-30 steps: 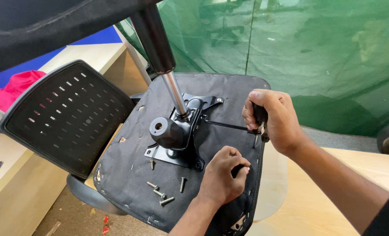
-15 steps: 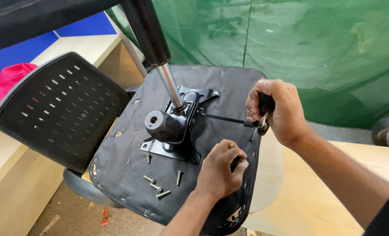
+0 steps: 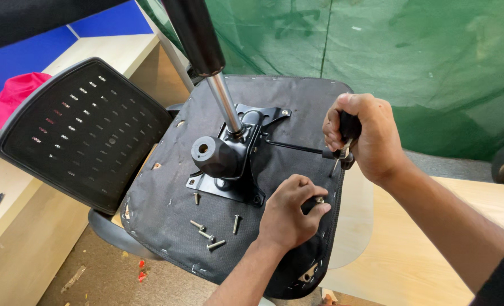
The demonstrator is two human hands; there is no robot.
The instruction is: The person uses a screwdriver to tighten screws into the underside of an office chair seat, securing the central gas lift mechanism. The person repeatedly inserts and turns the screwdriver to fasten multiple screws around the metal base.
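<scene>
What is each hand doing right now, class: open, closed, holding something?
Left hand: closed, fingers pinching a small bolt against the seat underside.
Right hand: closed around a black tool handle.

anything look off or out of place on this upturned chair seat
Yes: several loose bolts lie scattered on the black fabric underside of the seat, below the metal mechanism plate, not fitted anywhere. The left hand pinches a small fastener at the seat's edge; the right hand grips a black-handled tool.
</scene>
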